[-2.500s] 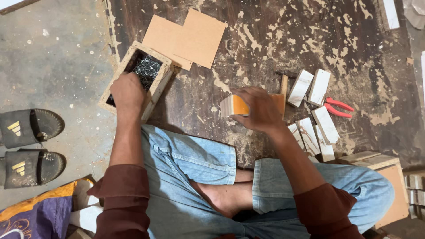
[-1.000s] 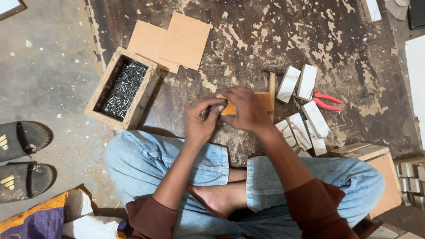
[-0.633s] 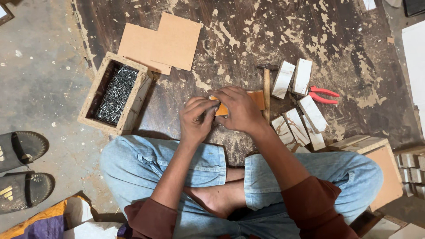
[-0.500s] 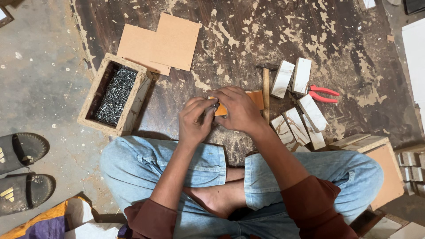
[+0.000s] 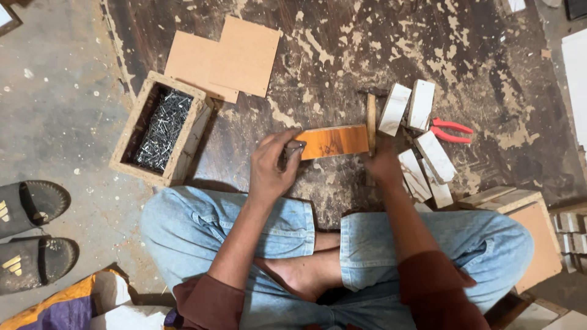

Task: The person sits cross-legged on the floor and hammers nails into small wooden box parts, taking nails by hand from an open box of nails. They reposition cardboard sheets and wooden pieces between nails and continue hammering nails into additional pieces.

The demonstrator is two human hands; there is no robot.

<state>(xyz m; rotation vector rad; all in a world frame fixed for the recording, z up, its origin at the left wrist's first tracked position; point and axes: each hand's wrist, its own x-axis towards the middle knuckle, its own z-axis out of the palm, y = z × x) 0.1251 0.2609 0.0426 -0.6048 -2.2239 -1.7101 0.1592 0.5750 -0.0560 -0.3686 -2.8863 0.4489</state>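
Observation:
I sit cross-legged on a worn dark floor. An orange wooden piece (image 5: 335,141) lies flat in front of my knees. My left hand (image 5: 271,166) grips its left end, and the fingertips pinch something small and dark against it. My right hand (image 5: 383,164) is closed around the lower end of a hammer (image 5: 370,119), whose wooden handle lies along the right end of the orange piece with the head pointing away from me.
A wooden box of nails (image 5: 161,129) stands at the left. Two brown board sheets (image 5: 225,58) lie beyond it. Several white wooden blocks (image 5: 420,137) and red pliers (image 5: 450,130) lie to the right. A wooden box (image 5: 529,227) sits by my right knee, with sandals (image 5: 29,234) far left.
My left hand left the nail box and came to the orange piece. My right hand slid off the piece to the hammer handle, so the piece now lies uncovered.

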